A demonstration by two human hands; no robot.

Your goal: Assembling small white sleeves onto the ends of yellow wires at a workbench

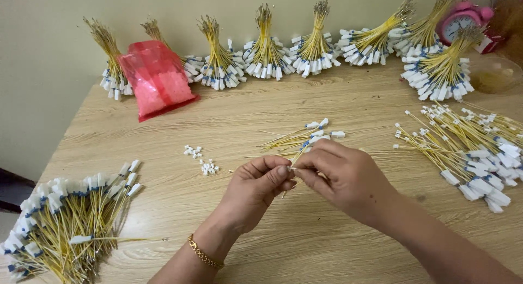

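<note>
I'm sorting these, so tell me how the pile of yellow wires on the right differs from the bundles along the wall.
The right pile lies loose and flat on the table, wires fanned and crossing; the wall bundles are gathered tight at the bare ends and lean against the wall. The right pile is one heap; the wall bundles form a row of separate bunches. Both are yellow wires with white and blue tags.
</note>
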